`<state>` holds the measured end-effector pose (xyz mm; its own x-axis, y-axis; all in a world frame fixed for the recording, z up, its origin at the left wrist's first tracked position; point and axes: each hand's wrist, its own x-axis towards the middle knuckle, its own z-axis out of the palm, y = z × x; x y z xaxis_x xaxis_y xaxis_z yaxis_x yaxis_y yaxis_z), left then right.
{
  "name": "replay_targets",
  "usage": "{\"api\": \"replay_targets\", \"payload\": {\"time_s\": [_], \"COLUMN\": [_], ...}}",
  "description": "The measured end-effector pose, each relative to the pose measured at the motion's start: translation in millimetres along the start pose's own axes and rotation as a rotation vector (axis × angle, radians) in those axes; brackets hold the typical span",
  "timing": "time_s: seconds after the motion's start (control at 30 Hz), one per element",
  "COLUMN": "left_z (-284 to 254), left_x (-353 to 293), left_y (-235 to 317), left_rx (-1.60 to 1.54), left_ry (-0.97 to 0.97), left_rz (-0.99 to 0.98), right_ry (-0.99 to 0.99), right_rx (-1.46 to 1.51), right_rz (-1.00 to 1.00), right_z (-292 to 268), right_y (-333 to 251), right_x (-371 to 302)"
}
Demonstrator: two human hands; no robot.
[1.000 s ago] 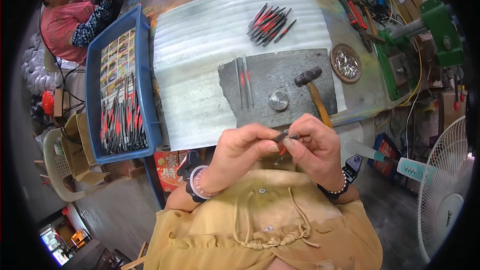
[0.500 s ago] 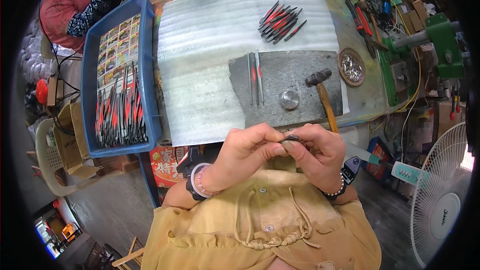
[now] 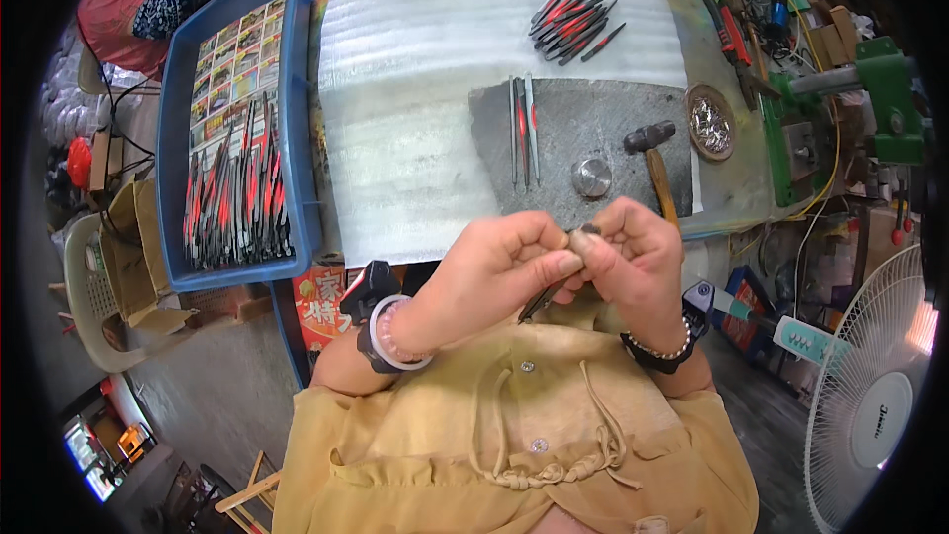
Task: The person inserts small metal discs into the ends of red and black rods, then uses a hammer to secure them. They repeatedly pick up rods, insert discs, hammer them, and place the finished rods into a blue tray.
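Close to my chest, my left hand (image 3: 509,262) and my right hand (image 3: 633,252) pinch a pair of dark tweezers (image 3: 539,305) between them. Its pointed end sticks out below the left fingers, and a dark end shows by the right fingertips; the middle is covered by my fingers. Ahead lies a dark stone slab (image 3: 623,104). On it are a few slim tweezers (image 3: 522,138), black-red and silver, a round metal block (image 3: 592,178) and a wooden-handled hammer (image 3: 654,153). A pile of black-and-red tweezers (image 3: 571,22) rests behind the slab.
A blue tray (image 3: 301,119) at the left holds many black-and-red tweezers. White foam sheet (image 3: 395,138) covers the table. To the right are a bowl of small metal pieces (image 3: 712,124), a green vise-like tool (image 3: 890,104) and a fan (image 3: 870,405). Another person's sleeve (image 3: 178,10) shows far left.
The tweezers have turned in my fingers, and their pointed end now shows below my left hand. My right hand has tilted upward. The whole view has shifted slightly.
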<state>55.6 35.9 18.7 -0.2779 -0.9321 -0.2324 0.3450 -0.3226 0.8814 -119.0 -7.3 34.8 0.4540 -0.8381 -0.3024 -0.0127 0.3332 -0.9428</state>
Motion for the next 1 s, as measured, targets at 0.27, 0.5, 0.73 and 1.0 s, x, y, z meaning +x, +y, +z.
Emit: {"api": "replay_targets", "payload": {"time_s": [0.27,0.5,0.73,1.0], "left_z": [-16,-17,-18,-21], "left_x": [7,10,10,9], "left_y": [2,-4,-9,-4], "left_rx": [-0.12,-0.237,-0.361,-0.404], "left_ry": [-0.109,-0.066,-0.084,-0.156], "left_rz": [-0.284,-0.368,-0.411,-0.46], "right_ry": [-0.024,-0.077,-0.089,-0.043], "right_rx": [0.106,0.265,0.326,0.372], "right_rz": [0.164,0.238,0.223,0.144], "right_z": [-9,-14,-14,-6], "right_y": [10,24,31,31], "right_x": [17,26,24,14]}}
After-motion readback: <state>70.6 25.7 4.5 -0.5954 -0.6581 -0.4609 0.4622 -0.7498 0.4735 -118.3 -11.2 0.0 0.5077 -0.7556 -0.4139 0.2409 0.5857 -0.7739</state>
